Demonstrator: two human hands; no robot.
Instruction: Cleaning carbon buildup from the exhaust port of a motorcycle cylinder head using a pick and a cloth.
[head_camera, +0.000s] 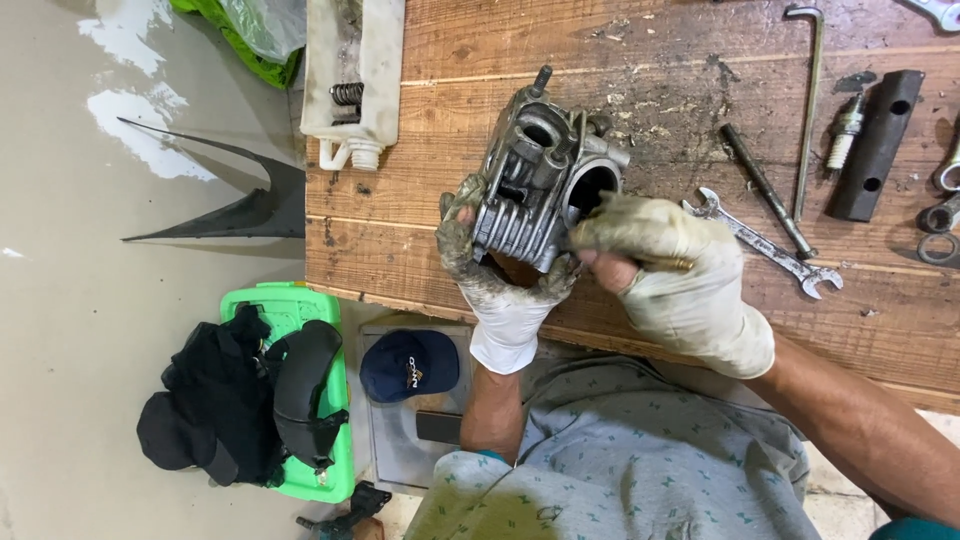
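A grey metal engine cylinder head (545, 170) with cooling fins is held just above a worn wooden workbench (650, 60). My left hand (497, 290), in a dirty white glove, grips it from below with fingers wrapped round the fins. My right hand (675, 270), also gloved, pinches a thin brass-coloured tool (672, 264) whose tip sits at the round opening on the head's side.
On the bench lie a double-ended spanner (765, 243), a long rod (766, 190), a bent hex key (808, 100), a spark plug (845, 130), a black tube (876, 145) and a white plastic container (352, 75). A green crate (305, 305), dark clothing and a blue cap (410, 365) sit on the floor.
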